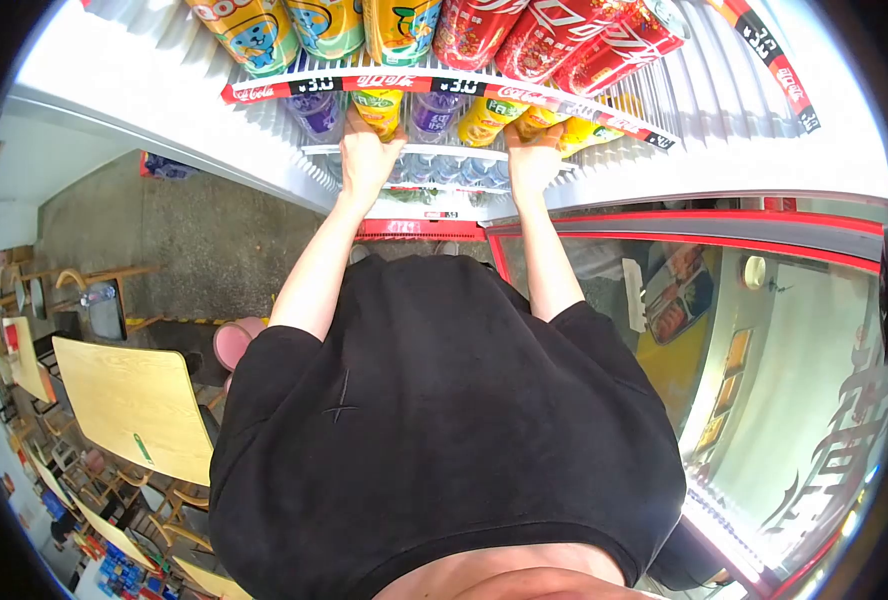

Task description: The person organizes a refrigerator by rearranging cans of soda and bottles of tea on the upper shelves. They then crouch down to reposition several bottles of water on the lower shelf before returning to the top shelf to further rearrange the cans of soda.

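My left hand (367,165) reaches into an open drinks fridge and grips a yellow drink bottle (378,108) with a green label on the second shelf. Its thumb shows at the bottle's right side. On the same shelf, further right, my right hand (535,160) closes around another yellow drink bottle (537,121), partly hidden by the shelf's price strip. Purple-labelled bottles (432,114) stand between my hands, beside a yellow bottle (489,120). The upper parts of the gripped bottles are out of sight behind the strip.
Yellow cans (399,32) and red cola cans (554,38) line the shelf above, behind a red price strip (394,83). Clear bottles (449,168) sit lower down. The glass door (794,330) hangs open at right. Wooden tables (129,405) and a pink stool (234,345) stand at left.
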